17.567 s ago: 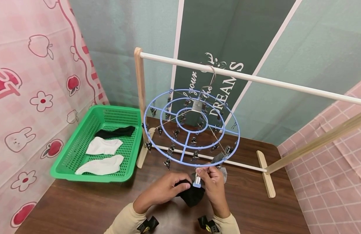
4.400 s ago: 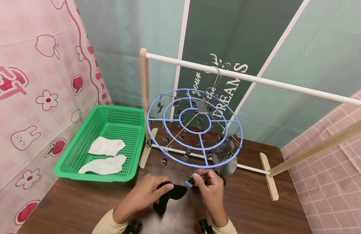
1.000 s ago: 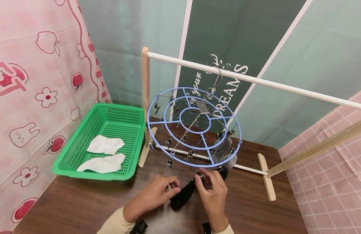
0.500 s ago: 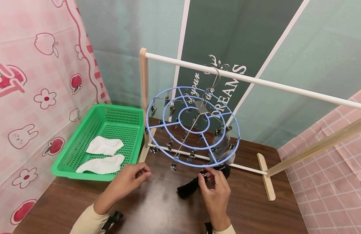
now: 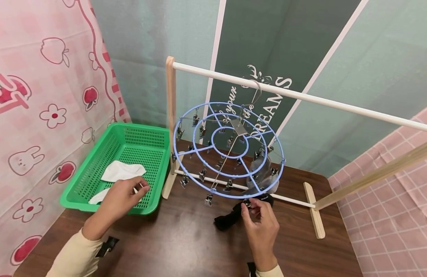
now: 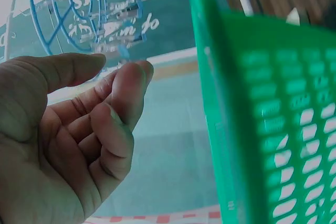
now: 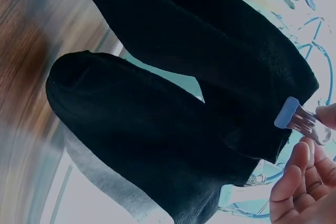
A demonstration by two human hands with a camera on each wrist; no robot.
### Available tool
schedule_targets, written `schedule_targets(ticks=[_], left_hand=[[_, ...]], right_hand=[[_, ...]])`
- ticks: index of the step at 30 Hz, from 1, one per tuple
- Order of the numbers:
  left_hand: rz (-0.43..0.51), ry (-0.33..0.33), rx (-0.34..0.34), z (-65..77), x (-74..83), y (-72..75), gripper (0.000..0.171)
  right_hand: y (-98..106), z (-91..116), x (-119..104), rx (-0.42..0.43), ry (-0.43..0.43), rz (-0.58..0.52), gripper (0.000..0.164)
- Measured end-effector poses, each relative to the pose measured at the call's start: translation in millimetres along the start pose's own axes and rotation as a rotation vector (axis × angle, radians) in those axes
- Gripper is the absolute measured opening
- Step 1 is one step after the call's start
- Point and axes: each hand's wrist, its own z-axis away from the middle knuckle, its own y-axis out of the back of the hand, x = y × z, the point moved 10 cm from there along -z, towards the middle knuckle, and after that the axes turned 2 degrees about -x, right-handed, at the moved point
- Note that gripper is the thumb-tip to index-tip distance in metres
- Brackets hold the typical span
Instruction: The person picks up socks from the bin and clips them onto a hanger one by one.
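Note:
My right hand (image 5: 261, 229) pinches a metal clip (image 7: 295, 118) at the near edge of the blue round hanger (image 5: 238, 127). The clip's pale blue tip bites the cuff of a black sock (image 5: 227, 221), which dangles from it. Right beside it hangs another black sock (image 5: 268, 198), with grey socks (image 5: 260, 177) clipped further round the ring. My left hand (image 5: 121, 198), fingers loosely curled and holding nothing, is over the near side of the green basket (image 5: 85, 165). Inside lie two white socks, one white sock (image 5: 121, 170) in plain sight and the nearer white sock (image 5: 99, 196) partly covered by the hand.
The hanger hooks over the white rail (image 5: 303, 94) of a wooden rack, whose left post (image 5: 171, 111) stands close to the basket. Several clips without socks hang from the rings. A rack foot (image 5: 314, 209) stands at the right of the brown table (image 5: 185, 246).
Since earlier, the second black sock left the basket and was put in the clip. My left hand let go of it and moved left to the basket; my right hand stays at the clip.

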Motion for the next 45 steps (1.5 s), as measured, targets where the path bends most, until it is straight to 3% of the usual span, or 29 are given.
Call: schedule_targets(ticks=[4, 10, 14, 19, 25, 31, 45], left_hand=[[-0.024, 0.016, -0.002, -5.6, -9.8, 7.5, 0.006], [0.038, 0.037, -0.081, -13.2, -27.2, 1.3, 0.006], [0.057, 0.071, -0.201, -17.3, -35.8, -9.0, 0.007], [0.028, 0.140, -0.400, -17.5, -44.2, -24.1, 0.022], [-0.033, 0.164, -0.519, -21.2, -55.9, -31.0, 0.024], [-0.117, 0.203, -0.580, -26.3, -69.3, -34.5, 0.032], [-0.077, 0.240, -0.667, -29.1, -80.2, -36.5, 0.041]], right_hand=[[1, 0, 1, 0.004, 0.015, 0.006, 0.023], [1, 0, 7, 0.008, -0.010, 0.061, 0.021], [2, -2, 14, 0.008, -0.047, 0.075, 0.020], [3, -3, 20, 0.008, -0.077, 0.078, 0.018], [5, -6, 23, 0.007, -0.095, 0.100, 0.018], [6, -8, 31, 0.010, -0.122, 0.117, 0.017], [12, -16, 45, -0.012, -0.159, 0.181, 0.017]])
